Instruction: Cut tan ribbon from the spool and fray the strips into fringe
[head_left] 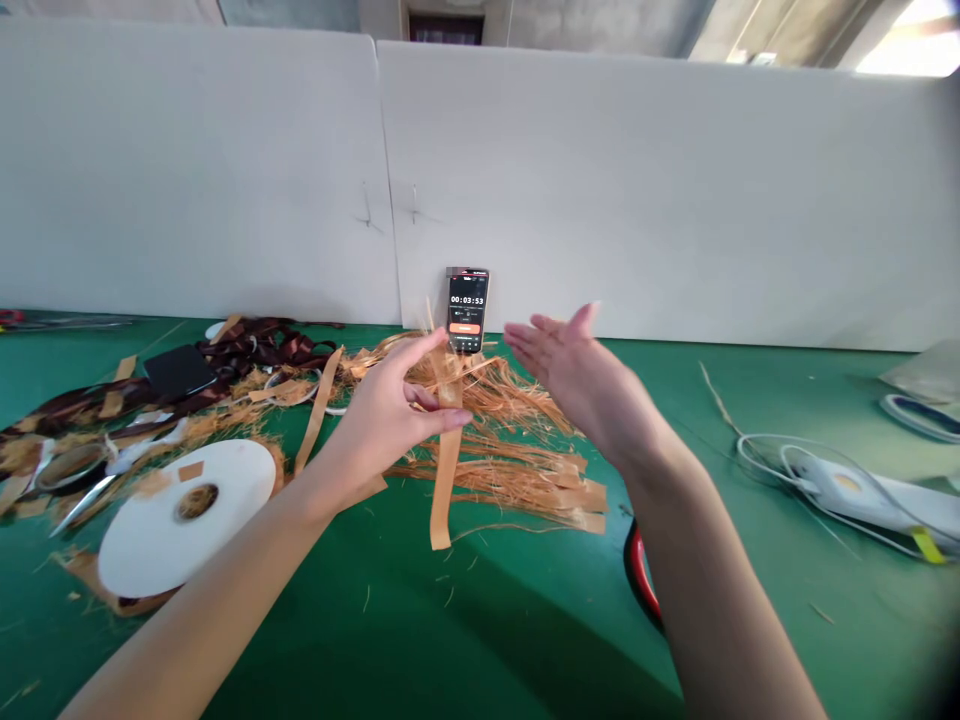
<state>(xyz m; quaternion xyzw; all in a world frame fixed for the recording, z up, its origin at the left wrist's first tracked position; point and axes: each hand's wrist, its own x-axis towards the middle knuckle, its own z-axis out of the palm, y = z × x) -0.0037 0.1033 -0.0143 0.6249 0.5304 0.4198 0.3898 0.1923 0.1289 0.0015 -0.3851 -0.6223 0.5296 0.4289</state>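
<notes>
First inspector: Operator, your left hand (397, 400) has a tan strip (444, 490) gripped narrowly between thumb and fingers. The strip runs upright in front of you; whether its lower end touches the green table (525, 630) cannot be told.

Second inspector: Your right hand (581, 385) is bare, fingers extended flat and thumb raised, apart from the strip.

First inspector: What surrounds your work?

Second inspector: Frayed strips (525, 480) lie beyond and to the right of your strip. A phone (466, 305) showing a timer leans on the white panel (637, 200) behind them.

First inspector: Obstructions noted?

Second inspector: Your left forearm passes close to a white reel (244, 475); scissors (90, 500) and dark brown ribbon (281, 345) clutter that side. Your right forearm partly covers a red-and-black handle (641, 570). Farther right lies a white power strip (862, 490) with its cable.
</notes>
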